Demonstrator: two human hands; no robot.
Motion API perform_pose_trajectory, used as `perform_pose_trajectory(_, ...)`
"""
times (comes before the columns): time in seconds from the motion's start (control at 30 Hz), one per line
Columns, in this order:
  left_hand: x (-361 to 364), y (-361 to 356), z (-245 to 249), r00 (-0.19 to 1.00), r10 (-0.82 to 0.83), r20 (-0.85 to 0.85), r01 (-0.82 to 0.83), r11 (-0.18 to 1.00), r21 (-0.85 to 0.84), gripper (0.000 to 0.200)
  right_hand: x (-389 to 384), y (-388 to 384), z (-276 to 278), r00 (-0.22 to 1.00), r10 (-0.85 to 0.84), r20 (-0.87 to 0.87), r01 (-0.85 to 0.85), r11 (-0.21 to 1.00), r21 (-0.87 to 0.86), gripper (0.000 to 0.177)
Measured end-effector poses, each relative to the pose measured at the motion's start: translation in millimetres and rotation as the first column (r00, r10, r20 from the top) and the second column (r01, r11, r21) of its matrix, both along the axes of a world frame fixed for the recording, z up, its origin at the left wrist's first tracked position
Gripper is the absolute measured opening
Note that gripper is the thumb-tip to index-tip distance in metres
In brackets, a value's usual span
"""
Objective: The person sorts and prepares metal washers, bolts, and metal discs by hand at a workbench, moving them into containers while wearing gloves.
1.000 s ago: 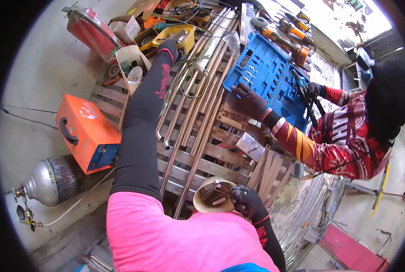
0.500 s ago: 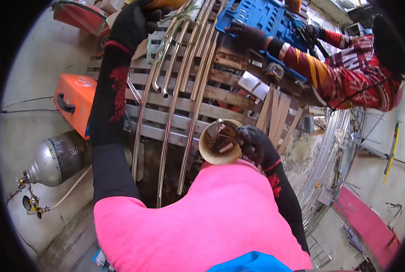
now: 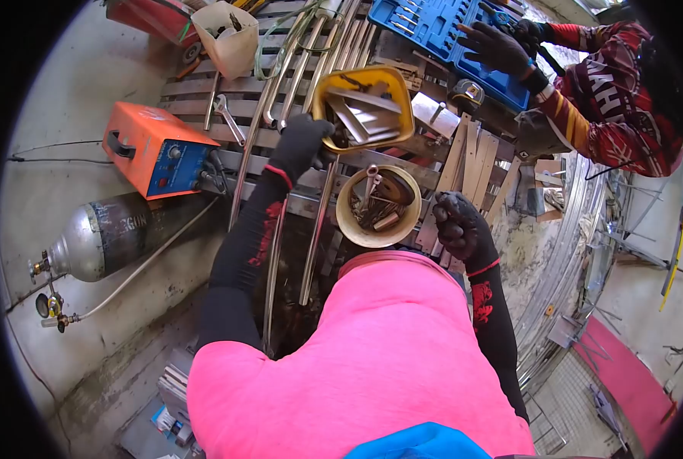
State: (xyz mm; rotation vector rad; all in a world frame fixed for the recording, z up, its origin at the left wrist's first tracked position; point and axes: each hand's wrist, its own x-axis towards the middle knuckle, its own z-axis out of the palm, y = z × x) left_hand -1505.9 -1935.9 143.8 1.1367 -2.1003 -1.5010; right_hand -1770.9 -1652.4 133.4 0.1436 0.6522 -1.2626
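My left hand (image 3: 305,145), in a black glove, grips the left rim of a yellow plastic container (image 3: 407,96). Cut metal pieces (image 3: 368,115) lie inside it, and it hangs over the slatted bench, tilted toward me. Below it, close to my waist, stands a round cream bucket (image 3: 347,224) with a wrench (image 3: 371,177) and small metal bits inside. Just right of the bucket is my right hand (image 3: 462,229), also gloved, apart from the rim. Its fingers are curled in, and whatever they may hold is hidden.
Long metal tubes (image 3: 308,268) cross the slatted bench. An orange welding machine (image 3: 154,145) and a gas cylinder (image 3: 100,237) stand left. A pale bin (image 3: 230,46) sits at the upper left. At right, a co-worker's gloved hand (image 3: 498,50) is over a blue tool case (image 3: 426,30).
My left hand has brought the yellow container from the upper left to above the bucket. My right hand has let go of the bucket's rim and moved slightly right. The co-worker's hand has shifted right.
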Motion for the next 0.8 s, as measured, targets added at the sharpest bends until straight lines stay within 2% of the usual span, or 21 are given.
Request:
perform_pose_trajectory(0.03, -4, 2, -9, 0.996, -0.083, 0.027, 0.085, 0.991, -0.106, 0.031, 1, 3, -2, 1.0, 0.004, 0.031, -0.005, 0.999, 0.032, 0.012)
perform_pose_trajectory(0.07, -8, 10, -19, 0.999, 0.036, 0.036, -0.042, 0.986, 0.159, 0.03, 2, 6, -4, 0.998, 0.007, 0.063, -0.011, 0.998, 0.066, 0.012)
perform_pose_trajectory(0.1, -16, 14, -16, 0.986, 0.147, 0.074, -0.165, 0.899, 0.406, 0.029, 4, 6, -4, 0.998, 0.003, 0.065, -0.007, 0.997, 0.071, 0.012)
perform_pose_trajectory(0.17, -8, 9, -47, 0.999, -0.038, 0.026, 0.032, 0.979, 0.199, 0.03, 13, 10, -2, 0.999, 0.016, 0.039, -0.018, 0.998, 0.053, 0.013)
perform_pose_trajectory(0.23, -17, 13, -42, 0.991, 0.076, 0.108, -0.118, 0.877, 0.466, 0.033, 23, 8, 0, 0.999, 0.04, 0.01, -0.041, 0.994, 0.105, 0.014)
perform_pose_trajectory(0.27, -17, 14, -38, 0.986, -0.024, 0.167, -0.059, 0.878, 0.475, 0.039, 27, 7, 0, 0.998, 0.066, -0.022, -0.062, 0.988, 0.145, 0.014)
perform_pose_trajectory(0.3, -18, 13, -47, 0.984, -0.021, 0.175, -0.066, 0.875, 0.479, 0.039, 27, 5, -1, 0.997, 0.07, -0.013, -0.067, 0.987, 0.149, 0.014)
perform_pose_trajectory(0.37, -22, 8, -73, 0.936, -0.031, 0.35, -0.025, 0.987, 0.156, 0.044, 27, 1, -3, 0.992, 0.127, -0.013, -0.123, 0.98, 0.154, 0.016)
perform_pose_trajectory(0.4, -21, 3, -72, 0.832, -0.075, 0.55, 0.181, 0.973, -0.141, 0.048, 26, 0, -3, 0.992, 0.124, -0.009, -0.122, 0.981, 0.15, 0.016)
perform_pose_trajectory(0.43, -25, 4, -53, 0.829, -0.076, 0.554, 0.183, 0.973, -0.142, 0.048, 24, -1, -2, 0.988, 0.147, -0.046, -0.136, 0.973, 0.187, 0.014)
perform_pose_trajectory(0.5, -37, 15, 10, 0.733, 0.027, 0.68, 0.27, 0.906, -0.327, 0.057, 23, 3, -2, 0.983, 0.166, -0.074, -0.145, 0.963, 0.229, 0.013)
perform_pose_trajectory(0.53, -38, 14, 17, 0.78, 0.064, 0.623, 0.244, 0.886, -0.396, 0.05, 22, 5, -2, 0.985, 0.153, -0.08, -0.132, 0.967, 0.22, 0.015)
perform_pose_trajectory(0.57, -41, 10, 25, 0.777, 0.056, 0.627, 0.251, 0.885, -0.392, 0.05, 21, 7, -2, 0.987, 0.139, -0.086, -0.118, 0.97, 0.211, 0.018)
perform_pose_trajectory(0.63, -46, 4, 40, 0.917, -0.09, 0.388, 0.358, 0.614, -0.703, 0.05, 24, 11, 2, 0.989, 0.126, -0.074, -0.107, 0.97, 0.217, 0.019)
perform_pose_trajectory(0.67, -53, 1, 42, 0.917, -0.093, 0.389, 0.361, 0.613, -0.703, 0.05, 23, 11, 4, 0.99, 0.117, -0.072, -0.099, 0.971, 0.217, 0.02)
perform_pose_trajectory(0.73, -65, -4, 41, 0.795, -0.309, 0.521, 0.597, 0.249, -0.763, 0.059, 23, 15, -6, 0.989, 0.139, -0.054, -0.127, 0.975, 0.182, 0.019)
perform_pose_trajectory(0.77, -69, -9, 30, 0.795, -0.308, 0.522, 0.597, 0.248, -0.763, 0.059, 22, 16, -10, 0.986, 0.161, -0.04, -0.154, 0.978, 0.144, 0.019)
perform_pose_trajectory(0.8, -76, -11, 24, 0.749, -0.397, 0.53, 0.633, 0.193, -0.75, 0.065, 20, 13, -5, 0.986, 0.159, -0.04, -0.152, 0.978, 0.143, 0.019)
